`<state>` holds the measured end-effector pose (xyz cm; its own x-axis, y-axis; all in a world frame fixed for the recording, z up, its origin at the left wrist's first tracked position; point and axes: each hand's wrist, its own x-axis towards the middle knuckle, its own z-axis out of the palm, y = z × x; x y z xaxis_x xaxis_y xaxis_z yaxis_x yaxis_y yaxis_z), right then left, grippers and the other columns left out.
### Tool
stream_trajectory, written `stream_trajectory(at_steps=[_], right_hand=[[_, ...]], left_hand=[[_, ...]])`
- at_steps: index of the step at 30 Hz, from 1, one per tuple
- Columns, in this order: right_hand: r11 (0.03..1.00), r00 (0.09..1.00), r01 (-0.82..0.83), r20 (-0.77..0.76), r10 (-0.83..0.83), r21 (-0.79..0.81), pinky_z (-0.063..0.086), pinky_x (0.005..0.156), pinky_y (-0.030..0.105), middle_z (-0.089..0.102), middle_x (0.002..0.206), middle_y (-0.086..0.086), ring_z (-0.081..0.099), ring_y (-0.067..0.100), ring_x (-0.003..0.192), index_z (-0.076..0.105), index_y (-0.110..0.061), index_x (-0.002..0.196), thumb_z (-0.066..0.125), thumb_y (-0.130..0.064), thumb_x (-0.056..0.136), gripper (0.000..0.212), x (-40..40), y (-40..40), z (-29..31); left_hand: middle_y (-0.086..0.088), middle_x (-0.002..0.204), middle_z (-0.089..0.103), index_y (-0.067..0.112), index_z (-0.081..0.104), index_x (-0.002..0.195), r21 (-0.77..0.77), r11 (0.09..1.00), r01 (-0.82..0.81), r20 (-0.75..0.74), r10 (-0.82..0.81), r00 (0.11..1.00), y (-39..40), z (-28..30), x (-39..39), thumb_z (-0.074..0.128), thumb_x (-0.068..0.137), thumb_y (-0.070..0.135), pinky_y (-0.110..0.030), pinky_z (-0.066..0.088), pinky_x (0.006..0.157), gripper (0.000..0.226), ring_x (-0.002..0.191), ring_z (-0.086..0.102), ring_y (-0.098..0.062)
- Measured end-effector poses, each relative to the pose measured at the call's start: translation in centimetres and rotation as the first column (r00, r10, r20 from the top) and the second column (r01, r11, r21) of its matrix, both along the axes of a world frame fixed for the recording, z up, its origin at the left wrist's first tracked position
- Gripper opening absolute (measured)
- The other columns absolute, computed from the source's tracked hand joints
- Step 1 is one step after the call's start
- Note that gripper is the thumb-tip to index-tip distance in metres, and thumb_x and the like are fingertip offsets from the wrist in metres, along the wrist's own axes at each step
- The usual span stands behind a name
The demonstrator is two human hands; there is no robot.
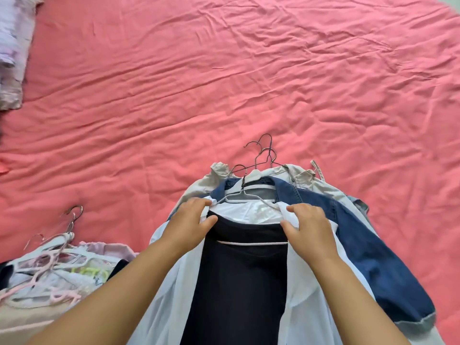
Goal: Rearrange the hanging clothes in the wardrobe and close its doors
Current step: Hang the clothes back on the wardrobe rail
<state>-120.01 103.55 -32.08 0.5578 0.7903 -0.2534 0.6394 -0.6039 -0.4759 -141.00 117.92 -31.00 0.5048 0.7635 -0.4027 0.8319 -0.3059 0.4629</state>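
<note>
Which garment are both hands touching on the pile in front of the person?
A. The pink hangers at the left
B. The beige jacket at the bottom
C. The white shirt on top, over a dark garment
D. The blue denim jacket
C: the left hand and the right hand each rest on a shoulder of the white shirt, which lies on top of the denim jacket.

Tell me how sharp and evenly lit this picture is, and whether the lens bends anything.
Head view: even, soft light with no glare on the wrinkled pink bedsheet; the stacked garments on wire hangers and both hands, left and right, are fairly sharp; the pale lilac fabric pile at the top-left edge is smeared with blur; wide-angle distortion curves the sheet toward the corners.
</note>
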Motion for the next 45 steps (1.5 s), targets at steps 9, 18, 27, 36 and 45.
stream_trajectory(at_steps=[9, 18, 27, 36, 45], right_hand=[[0.998, 0.977, -0.051, 0.205, 0.059, -0.042, 0.039, 0.072, 0.04, 0.061, 0.072, 0.001, 0.058, 0.031, 0.072, 0.067, -0.017, 0.085, 0.066, -0.028, 0.075, 0.015, 1.3, 0.6, -7.6], [0.972, 0.993, -0.028, 0.116, 0.0, 0.235, 0.038, 0.063, 0.034, 0.046, 0.065, -0.008, 0.053, 0.022, 0.061, 0.074, -0.023, 0.09, 0.045, -0.04, 0.085, 0.034, 4.2, 1.5, -6.2], [0.999, 0.991, 0.019, 0.128, -0.025, 0.05, 0.027, 0.103, 0.047, 0.063, 0.118, 0.001, 0.054, 0.027, 0.115, 0.059, -0.02, 0.12, 0.043, -0.053, 0.072, 0.06, 5.5, 3.0, -8.7], [0.996, 0.993, -0.092, 0.075, 0.091, 0.009, 0.029, 0.079, 0.036, 0.058, 0.095, -0.001, 0.051, 0.025, 0.096, 0.06, -0.016, 0.099, 0.067, -0.041, 0.079, 0.033, 6.3, 2.8, -6.0], [0.986, 0.992, -0.109, -0.045, 0.116, 0.128, 0.035, 0.063, 0.038, 0.051, 0.068, -0.006, 0.05, 0.022, 0.073, 0.045, -0.017, 0.068, 0.073, -0.034, 0.076, 0.034, 5.2, -0.8, 0.1]], left_hand=[[0.004, 0.116, 0.058, 0.024, 0.054, 0.121, 0.04, 0.998, 0.046, -0.126, -0.04, 0.991, 2.3, -7.9, 0.6, 0.055, 0.089, 0.041, -0.035, 0.042, 0.087, 0.037, 0.115, 0.05, -0.018], [0.01, 0.077, 0.056, 0.025, 0.066, 0.088, 0.354, 0.935, -0.008, 0.229, -0.078, 0.97, 2.7, -6.9, 2.0, 0.042, 0.088, 0.045, -0.029, 0.049, 0.059, 0.032, 0.081, 0.049, -0.008], [-0.001, 0.082, 0.062, 0.016, 0.06, 0.082, 0.366, 0.93, 0.032, 0.126, -0.083, 0.989, 4.1, -11.1, 3.0, 0.044, 0.085, 0.042, -0.031, 0.033, 0.076, 0.031, 0.079, 0.06, -0.03], [-0.003, 0.083, 0.059, 0.016, 0.058, 0.087, 0.285, 0.953, 0.104, 0.063, -0.127, 0.99, 4.7, -8.4, 3.2, 0.033, 0.079, 0.064, -0.036, 0.04, 0.07, 0.054, 0.081, 0.056, -0.027], [0.01, 0.077, 0.051, 0.025, 0.04, 0.084, 0.182, 0.955, 0.232, 0.051, -0.245, 0.968, 3.2, -1.3, 1.8, 0.034, 0.054, 0.084, -0.02, 0.028, 0.055, 0.067, 0.074, 0.042, -0.015]])
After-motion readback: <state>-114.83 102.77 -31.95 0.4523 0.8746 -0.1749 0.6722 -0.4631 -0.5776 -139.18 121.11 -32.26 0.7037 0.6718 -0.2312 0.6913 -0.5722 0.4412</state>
